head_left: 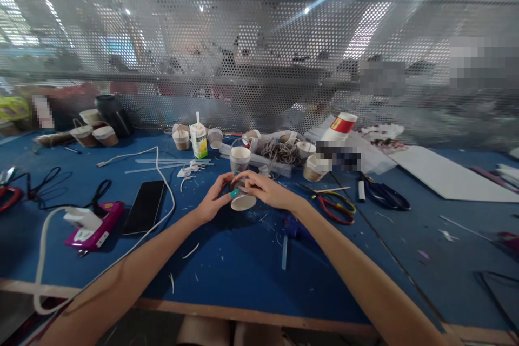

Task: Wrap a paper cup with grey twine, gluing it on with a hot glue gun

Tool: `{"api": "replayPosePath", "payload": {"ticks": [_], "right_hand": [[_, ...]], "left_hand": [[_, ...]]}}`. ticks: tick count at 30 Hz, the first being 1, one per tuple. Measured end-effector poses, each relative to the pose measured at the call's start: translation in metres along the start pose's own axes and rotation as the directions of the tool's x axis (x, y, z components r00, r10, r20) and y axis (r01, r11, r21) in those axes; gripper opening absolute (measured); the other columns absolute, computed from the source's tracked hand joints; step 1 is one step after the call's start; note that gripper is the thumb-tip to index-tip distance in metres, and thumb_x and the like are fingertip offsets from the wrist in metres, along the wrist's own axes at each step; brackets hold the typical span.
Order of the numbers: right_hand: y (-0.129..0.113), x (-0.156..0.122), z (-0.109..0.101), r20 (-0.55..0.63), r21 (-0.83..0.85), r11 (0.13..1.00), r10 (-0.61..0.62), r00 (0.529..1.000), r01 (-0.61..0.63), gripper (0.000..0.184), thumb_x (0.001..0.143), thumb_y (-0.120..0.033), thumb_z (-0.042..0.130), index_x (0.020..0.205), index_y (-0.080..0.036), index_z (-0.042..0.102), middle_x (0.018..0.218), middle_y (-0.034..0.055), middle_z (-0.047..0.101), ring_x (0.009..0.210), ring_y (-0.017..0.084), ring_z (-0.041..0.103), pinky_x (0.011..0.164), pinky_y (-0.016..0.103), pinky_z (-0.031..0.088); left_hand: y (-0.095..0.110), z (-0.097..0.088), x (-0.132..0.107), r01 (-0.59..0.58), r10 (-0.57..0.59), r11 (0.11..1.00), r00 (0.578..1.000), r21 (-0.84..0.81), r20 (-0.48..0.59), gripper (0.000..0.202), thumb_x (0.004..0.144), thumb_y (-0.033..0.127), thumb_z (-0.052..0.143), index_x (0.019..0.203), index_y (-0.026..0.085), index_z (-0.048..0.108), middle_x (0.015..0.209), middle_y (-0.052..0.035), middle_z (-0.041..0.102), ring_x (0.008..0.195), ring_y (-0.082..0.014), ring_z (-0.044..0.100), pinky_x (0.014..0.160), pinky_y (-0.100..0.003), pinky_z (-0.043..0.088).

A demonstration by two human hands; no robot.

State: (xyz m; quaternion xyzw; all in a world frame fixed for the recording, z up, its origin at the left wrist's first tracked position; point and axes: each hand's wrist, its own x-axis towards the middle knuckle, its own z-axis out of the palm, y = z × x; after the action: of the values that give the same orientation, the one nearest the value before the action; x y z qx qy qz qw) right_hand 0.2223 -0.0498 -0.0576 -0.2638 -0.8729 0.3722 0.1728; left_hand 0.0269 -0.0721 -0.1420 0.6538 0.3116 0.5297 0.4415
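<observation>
Both my hands meet over the middle of the blue table (243, 259). My left hand (214, 199) and my right hand (265, 189) are closed together round a small paper cup (243, 201) tipped on its side, its white open mouth facing me. The fingers wrap over the cup's brown wrapped body. Just behind it stands another small cup (240, 158) upright. A bundle of brown twine (279, 151) lies behind to the right.
A black phone (144, 206), a pink glue gun (95, 224) and a white cable (162, 184) lie left. Red-handled scissors (336, 208) and dark scissors (385, 197) lie right. A juice carton (198, 140), several cups and a perforated metal screen (259, 59) stand behind.
</observation>
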Motion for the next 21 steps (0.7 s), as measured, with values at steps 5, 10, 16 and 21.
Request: {"api": "replayPosePath", "payload": {"ticks": [5, 10, 16, 21], "right_hand": [[-0.0013, -0.0001, 0.0004, 0.006, -0.029, 1.000, 0.006, 1.000, -0.006, 0.027, 0.097, -0.026, 0.039, 0.122, -0.020, 0.044, 0.062, -0.0072, 0.033, 0.055, 0.011, 0.034, 0.058, 0.024, 0.030], [-0.0025, -0.0006, 0.0007, 0.011, -0.056, 0.998, 0.028, 1.000, -0.027, 0.027, 0.097, -0.024, 0.037, 0.123, -0.021, 0.043, 0.062, -0.0069, 0.034, 0.054, 0.011, 0.034, 0.057, 0.024, 0.030], [-0.0019, -0.0002, 0.0016, -0.018, -0.094, 0.995, 0.022, 1.000, -0.023, 0.026, 0.096, -0.020, 0.038, 0.121, -0.021, 0.043, 0.062, -0.0069, 0.035, 0.055, 0.011, 0.036, 0.058, 0.025, 0.030], [-0.0017, -0.0003, 0.0022, -0.027, -0.142, 0.990, 0.012, 1.000, -0.016, 0.027, 0.095, -0.020, 0.039, 0.122, -0.020, 0.044, 0.063, -0.0068, 0.036, 0.056, 0.011, 0.037, 0.059, 0.025, 0.031]], "left_hand": [[-0.0024, 0.0034, 0.0014, 0.041, -0.046, 0.996, 0.997, -0.084, -0.061, 0.056, 0.077, 0.046, 0.064, 0.123, 0.022, 0.046, 0.124, -0.0105, 0.056, 0.122, -0.0280, 0.051, 0.107, -0.047, 0.037], [-0.0034, 0.0043, 0.0000, 0.096, -0.103, 0.987, 0.994, -0.131, -0.046, 0.062, 0.071, 0.040, 0.071, 0.124, 0.022, 0.044, 0.127, -0.0101, 0.052, 0.125, -0.0287, 0.047, 0.110, -0.046, 0.032], [-0.0024, 0.0031, -0.0005, 0.083, -0.089, 0.982, 0.996, -0.172, -0.025, 0.064, 0.070, 0.040, 0.073, 0.123, 0.022, 0.044, 0.128, -0.0097, 0.050, 0.128, -0.0296, 0.043, 0.113, -0.046, 0.026], [-0.0036, 0.0014, -0.0006, 0.077, -0.079, 0.988, 0.997, -0.134, -0.010, 0.065, 0.070, 0.040, 0.072, 0.125, 0.022, 0.043, 0.128, -0.0097, 0.050, 0.129, -0.0299, 0.042, 0.114, -0.048, 0.024]]}}
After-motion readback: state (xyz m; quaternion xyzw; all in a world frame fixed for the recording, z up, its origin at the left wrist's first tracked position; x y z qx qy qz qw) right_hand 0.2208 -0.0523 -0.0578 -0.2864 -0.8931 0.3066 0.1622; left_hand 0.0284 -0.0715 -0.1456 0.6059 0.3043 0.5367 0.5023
